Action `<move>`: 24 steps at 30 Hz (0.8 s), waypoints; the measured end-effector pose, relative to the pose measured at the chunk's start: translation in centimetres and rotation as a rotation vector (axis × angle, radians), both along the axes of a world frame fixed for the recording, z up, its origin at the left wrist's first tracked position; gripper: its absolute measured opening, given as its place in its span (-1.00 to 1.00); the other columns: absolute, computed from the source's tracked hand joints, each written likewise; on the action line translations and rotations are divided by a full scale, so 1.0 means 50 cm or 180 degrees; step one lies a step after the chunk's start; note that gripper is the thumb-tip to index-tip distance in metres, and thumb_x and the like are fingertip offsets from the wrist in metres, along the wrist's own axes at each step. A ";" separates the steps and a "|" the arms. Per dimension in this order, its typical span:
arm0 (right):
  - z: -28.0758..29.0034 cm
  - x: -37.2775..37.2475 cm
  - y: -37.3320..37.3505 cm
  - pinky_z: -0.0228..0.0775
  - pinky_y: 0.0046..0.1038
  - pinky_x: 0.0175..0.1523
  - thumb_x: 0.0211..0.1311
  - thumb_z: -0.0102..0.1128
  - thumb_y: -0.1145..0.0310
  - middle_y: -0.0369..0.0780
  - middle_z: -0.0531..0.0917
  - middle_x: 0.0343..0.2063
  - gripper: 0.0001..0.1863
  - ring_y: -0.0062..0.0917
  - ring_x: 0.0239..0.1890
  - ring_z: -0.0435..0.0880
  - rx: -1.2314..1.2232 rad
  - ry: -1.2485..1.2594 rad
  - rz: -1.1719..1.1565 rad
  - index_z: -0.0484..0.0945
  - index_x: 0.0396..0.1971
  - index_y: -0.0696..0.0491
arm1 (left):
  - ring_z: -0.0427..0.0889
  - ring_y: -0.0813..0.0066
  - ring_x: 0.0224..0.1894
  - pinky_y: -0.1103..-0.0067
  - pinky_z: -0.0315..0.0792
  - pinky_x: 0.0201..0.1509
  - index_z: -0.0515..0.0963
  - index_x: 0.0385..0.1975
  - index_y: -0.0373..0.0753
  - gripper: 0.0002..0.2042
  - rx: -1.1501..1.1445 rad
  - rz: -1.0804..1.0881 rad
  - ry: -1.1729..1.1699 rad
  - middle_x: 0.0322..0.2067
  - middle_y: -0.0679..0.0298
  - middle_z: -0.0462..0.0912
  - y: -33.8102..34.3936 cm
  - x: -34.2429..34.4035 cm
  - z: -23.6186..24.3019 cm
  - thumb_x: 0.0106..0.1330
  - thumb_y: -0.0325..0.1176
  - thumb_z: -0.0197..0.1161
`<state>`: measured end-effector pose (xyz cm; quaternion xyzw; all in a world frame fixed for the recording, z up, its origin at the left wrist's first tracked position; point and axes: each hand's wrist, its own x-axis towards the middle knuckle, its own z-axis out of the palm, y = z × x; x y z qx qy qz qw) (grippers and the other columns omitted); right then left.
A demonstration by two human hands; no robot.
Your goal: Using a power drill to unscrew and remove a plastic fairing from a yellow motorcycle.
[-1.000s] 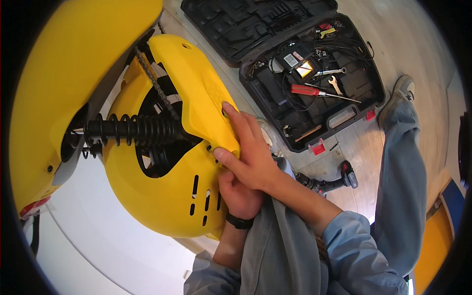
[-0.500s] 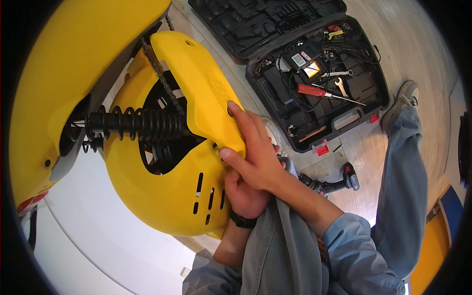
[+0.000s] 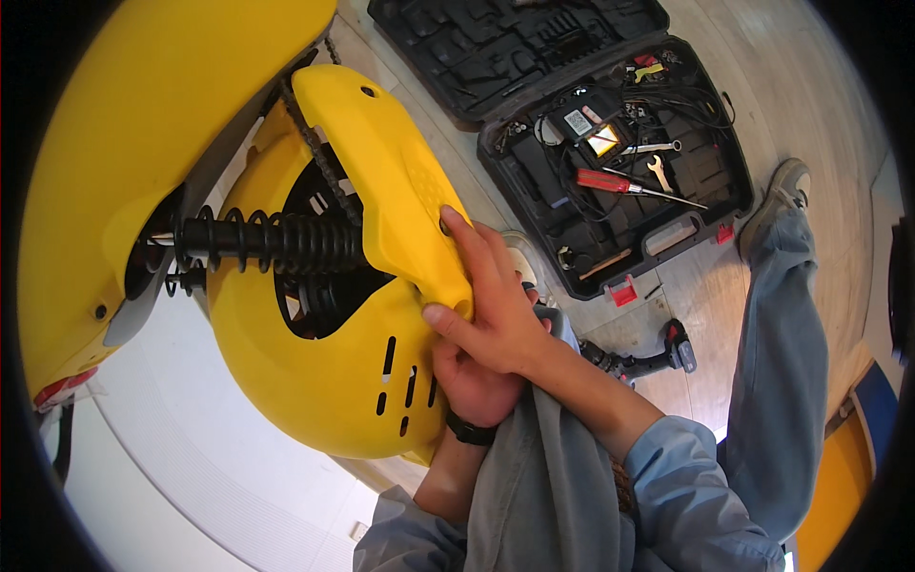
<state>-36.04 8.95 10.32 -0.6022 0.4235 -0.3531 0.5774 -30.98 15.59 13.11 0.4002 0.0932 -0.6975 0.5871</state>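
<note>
A yellow moulded cover (image 3: 372, 153) lies over a rounded yellow housing (image 3: 286, 400) with slots and a dark opening. My right hand (image 3: 486, 296) is closed on the cover's lower end, fingers along its outer side, thumb at the near end. My left hand (image 3: 477, 391) sits beneath the right, fingers curled; what they hold is hidden by the right hand and housing. A black coil-spring shock (image 3: 291, 243) runs from a larger yellow body panel (image 3: 114, 133) into the housing's opening, and a chain (image 3: 319, 148) runs alongside the cover.
An open black toolbox (image 3: 534, 167) holds a red screwdriver (image 3: 596, 179), wrenches (image 3: 658, 172) and cables. A cordless power tool (image 3: 648, 362) lies on the floor (image 3: 791, 86). My outstretched leg (image 3: 772, 334) lies at the right, and a white surface (image 3: 200, 439) spans the lower left.
The cover and both hands appear slightly further right than one second ago, with the whole view shifted a little. Since half a second ago my right hand has moved slightly downward on the cover.
</note>
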 end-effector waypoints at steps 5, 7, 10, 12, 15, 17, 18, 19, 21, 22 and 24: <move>-0.015 -0.013 0.006 0.03 -0.24 0.33 -0.04 0.03 0.28 0.13 0.24 0.17 -0.12 0.00 0.20 0.25 0.0194 -0.0263 0.0028 0.01 0.37 0.16 | 0.23 0.24 0.32 0.19 0.09 0.36 0.19 0.33 -0.21 -0.33 0.1078 0.1408 -0.0739 0.31 0.18 0.26 -0.015 -0.062 0.013 0.38 0.14 -0.06; -0.016 -0.014 0.005 0.02 -0.25 0.33 -0.09 -0.01 0.30 0.14 0.23 0.17 -0.11 0.00 0.19 0.24 0.0319 -0.0317 0.0041 0.02 0.37 0.17 | 0.13 0.24 0.36 0.14 0.05 0.36 0.01 0.39 -0.08 -0.22 0.0404 0.0891 -0.0089 0.35 0.22 0.13 0.016 -0.025 -0.023 0.28 0.24 0.00; -0.009 -0.010 0.013 -0.02 -0.21 0.37 0.00 -0.04 0.35 0.15 0.18 0.21 -0.16 0.03 0.25 0.20 0.0288 0.0066 0.0154 -0.01 0.39 0.10 | 0.00 0.27 0.42 0.09 -0.02 0.38 -0.19 0.45 0.08 -0.03 -0.0241 0.0253 0.0364 0.39 0.27 -0.02 0.027 -0.007 -0.044 0.12 0.38 0.09; -0.003 -0.017 0.004 -0.01 -0.20 0.36 -0.01 -0.02 0.34 0.14 0.19 0.21 -0.15 0.03 0.24 0.21 0.0261 -0.0169 0.0068 0.00 0.39 0.11 | -0.03 0.31 0.43 0.10 -0.05 0.39 -0.20 0.45 0.12 0.03 -0.0244 0.0119 0.0193 0.40 0.29 -0.04 0.022 -0.008 -0.046 0.05 0.43 0.12; -0.016 -0.014 -0.002 0.01 -0.24 0.33 -0.09 -0.03 0.31 0.14 0.22 0.18 -0.11 0.02 0.19 0.24 -0.0058 -0.0007 0.0155 0.02 0.37 0.17 | -0.08 0.28 0.44 0.05 -0.09 0.38 -0.22 0.45 0.14 0.05 -0.0378 0.0266 0.0240 0.42 0.30 -0.09 0.008 -0.023 -0.038 0.03 0.40 0.19; -0.017 -0.021 -0.003 0.01 -0.20 0.33 -0.07 -0.01 0.30 0.14 0.23 0.18 -0.13 0.03 0.19 0.25 -0.0070 0.0008 0.0141 0.03 0.37 0.13 | -0.21 0.23 0.47 0.22 -0.27 0.50 -0.30 0.46 -0.05 -0.15 0.0661 0.1311 -0.0632 0.47 0.34 -0.22 -0.018 -0.057 -0.013 0.34 0.25 -0.09; -0.017 -0.022 -0.004 0.00 -0.16 0.34 -0.04 0.01 0.29 0.14 0.24 0.18 -0.14 0.04 0.18 0.26 -0.0090 0.0000 0.0130 0.04 0.38 0.09 | -0.21 0.23 0.47 0.22 -0.27 0.50 -0.30 0.46 -0.05 -0.15 0.0662 0.1301 -0.0632 0.47 0.34 -0.22 -0.014 -0.053 -0.014 0.34 0.25 -0.09; -0.018 -0.022 -0.003 0.00 -0.16 0.34 -0.04 0.01 0.29 0.14 0.24 0.18 -0.14 0.04 0.18 0.26 -0.0087 0.0002 0.0119 0.04 0.38 0.09 | -0.16 0.22 0.47 0.19 -0.23 0.50 -0.20 0.45 -0.04 -0.20 0.0551 0.1239 -0.0246 0.46 0.30 -0.15 -0.006 -0.045 -0.017 0.35 0.24 -0.09; -0.016 -0.017 0.000 0.01 -0.13 0.32 -0.05 0.02 0.27 0.14 0.26 0.17 -0.15 0.03 0.17 0.28 -0.0051 0.0223 0.0152 0.07 0.37 0.06 | -0.11 0.20 0.46 0.16 -0.19 0.50 -0.10 0.45 -0.03 -0.23 0.0440 0.1174 0.0122 0.44 0.27 -0.07 0.010 -0.030 -0.039 0.35 0.23 -0.09; -0.015 -0.017 0.000 0.01 -0.13 0.32 -0.05 0.02 0.27 0.14 0.26 0.17 -0.15 0.03 0.17 0.28 -0.0049 0.0216 0.0147 0.07 0.37 0.06 | -0.09 0.20 0.44 0.04 -0.18 0.42 -0.11 0.45 0.05 -0.17 0.0214 0.1018 0.0257 0.42 0.26 -0.04 0.018 -0.023 -0.058 0.25 0.33 -0.09; -0.017 -0.020 -0.003 0.03 -0.10 0.31 -0.06 0.06 0.27 0.14 0.26 0.17 -0.14 0.03 0.18 0.27 -0.0097 0.0057 0.0123 0.10 0.37 0.02 | -0.07 0.19 0.43 -0.08 -0.16 0.35 -0.11 0.44 0.13 -0.11 -0.0006 0.0848 0.0399 0.39 0.25 -0.01 0.024 -0.019 -0.071 0.15 0.42 -0.09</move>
